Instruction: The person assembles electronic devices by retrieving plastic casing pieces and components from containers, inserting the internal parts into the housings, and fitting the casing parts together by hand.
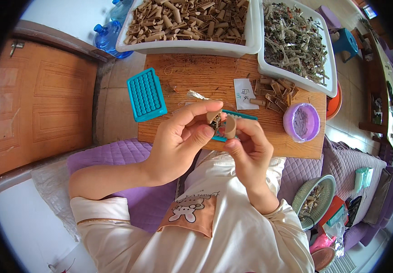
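Above the table's near edge, my left hand (pixel 176 139) pinches a brown plastic shell (pixel 213 117) between thumb and fingers. Small metallic bits show inside that shell. Close beside it, my right hand (pixel 253 152) grips a second brown plastic shell (pixel 230 126), smooth and rounded at the top. The two pieces are held close together; whether they touch I cannot tell. Beneath the hands lies a teal tray (pixel 246 116) with small white round pieces, mostly covered by my fingers. A crinkled clear-and-silver strip (pixel 197 94) sits just beyond my left hand.
A white tub (pixel 192 47) of brown shells and another white tub (pixel 292 82) of tangled clear strips stand at the back. Loose brown shells (pixel 276 93), a paper slip (pixel 245 94) and a purple bowl (pixel 315 125) lie right. A teal dimpled tray (pixel 146 95) overhangs the left edge.
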`<state>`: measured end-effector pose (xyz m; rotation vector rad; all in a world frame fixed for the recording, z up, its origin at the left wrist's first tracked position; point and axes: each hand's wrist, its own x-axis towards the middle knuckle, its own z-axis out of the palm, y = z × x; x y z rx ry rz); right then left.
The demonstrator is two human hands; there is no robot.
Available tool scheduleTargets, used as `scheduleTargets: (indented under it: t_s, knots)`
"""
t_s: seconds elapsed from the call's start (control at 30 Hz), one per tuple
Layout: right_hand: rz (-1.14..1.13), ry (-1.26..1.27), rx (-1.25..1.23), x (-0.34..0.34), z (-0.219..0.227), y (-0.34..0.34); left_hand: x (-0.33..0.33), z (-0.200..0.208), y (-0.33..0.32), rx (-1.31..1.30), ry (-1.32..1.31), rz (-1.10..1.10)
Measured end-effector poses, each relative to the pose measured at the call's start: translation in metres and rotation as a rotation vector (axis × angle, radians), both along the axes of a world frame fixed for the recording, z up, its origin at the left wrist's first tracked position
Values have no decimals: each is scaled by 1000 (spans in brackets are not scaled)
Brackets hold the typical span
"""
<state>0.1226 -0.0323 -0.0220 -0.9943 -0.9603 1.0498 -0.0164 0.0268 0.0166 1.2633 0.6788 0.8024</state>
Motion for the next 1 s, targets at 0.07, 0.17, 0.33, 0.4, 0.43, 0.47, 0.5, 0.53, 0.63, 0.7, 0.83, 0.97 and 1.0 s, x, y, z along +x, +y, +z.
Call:
scheduleTargets:
  t_s: [0.07, 0.17, 0.33, 0.4, 0.43, 0.47, 0.5, 0.53, 0.63, 0.7, 0.83, 0.97, 1.0]
  knots:
    - [-25, 28, 3, -8, -5, 0, -1, 0, 0, 4, -20, -12]
    - [-46, 121, 0, -18, -4, 0, -1, 1, -1, 7, -20, -39]
    - [-123, 137, 85, -29, -7, 1, -1, -1, -1, 96, -67, -34]
    - [-149, 103, 94, -30, -8, 1, 1, -2, -2, 102, -91, -30]
    - [-166, 89, 104, -31, -8, 2, 2, -2, -2, 110, -116, -24]
    - [-183, 75, 114, -31, -9, 2, 1, -1, -2, 110, -115, -24]
    - [-183, 76, 114, -31, -9, 2, 0, 0, -2, 100, -94, -37]
    - [-207, 37, 124, -30, -10, 2, 0, 0, -2, 90, -73, -51]
    - [-229, 18, 117, -30, -9, 2, 0, 0, -2, 108, -70, -62]
    - [-228, 39, 100, -31, -7, 2, 1, 0, -2, 102, -78, -61]
    - [-199, 66, 68, -30, -8, 5, 0, 0, -3, 134, -38, -78]
    - [-231, -88, 113, -30, -10, 7, -2, -3, -6, 191, 37, -89]
    - [-231, -87, 114, -31, -10, 7, -2, -3, -6, 219, 34, -89]
